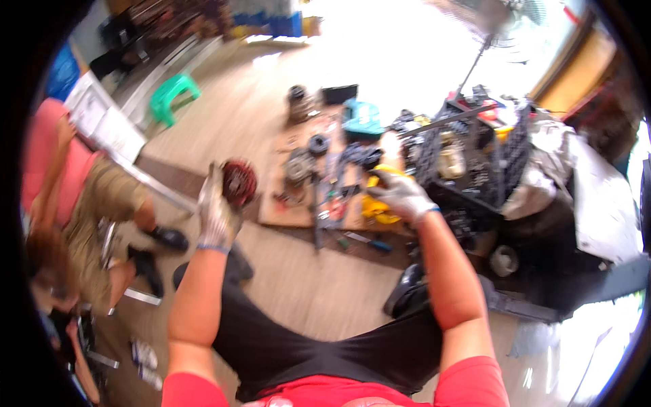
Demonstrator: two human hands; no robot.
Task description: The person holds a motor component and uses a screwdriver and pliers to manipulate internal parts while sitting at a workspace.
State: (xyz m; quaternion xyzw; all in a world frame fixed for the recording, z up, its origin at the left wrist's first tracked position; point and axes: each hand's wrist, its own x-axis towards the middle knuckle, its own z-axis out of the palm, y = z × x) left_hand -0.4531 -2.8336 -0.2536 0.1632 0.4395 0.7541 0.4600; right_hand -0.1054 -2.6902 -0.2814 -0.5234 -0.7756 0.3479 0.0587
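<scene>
My left hand [217, 217], in a pale work glove, holds a round part [239, 183] with a dark red rim and a ribbed-looking inside. It is raised off the floor, left of a low wooden board [271, 216]. My right hand [407, 197], gloved too, hovers over or touches a yellow casing-like piece [383, 209] at the board's right side; blur hides which. Its fingers look spread, pointing left. Between my hands, a grey round metal part [298, 166], a dark ring-shaped part [318, 144] and several small parts lie on the board.
A teal case [362, 119] and a dark cylindrical part [298, 105] stand at the board's far side. At right is a black crate [502, 163] full of parts. A screwdriver-like blue tool [380, 245] lies nearby. Another person [102, 197] sits at left, near a green stool [173, 97].
</scene>
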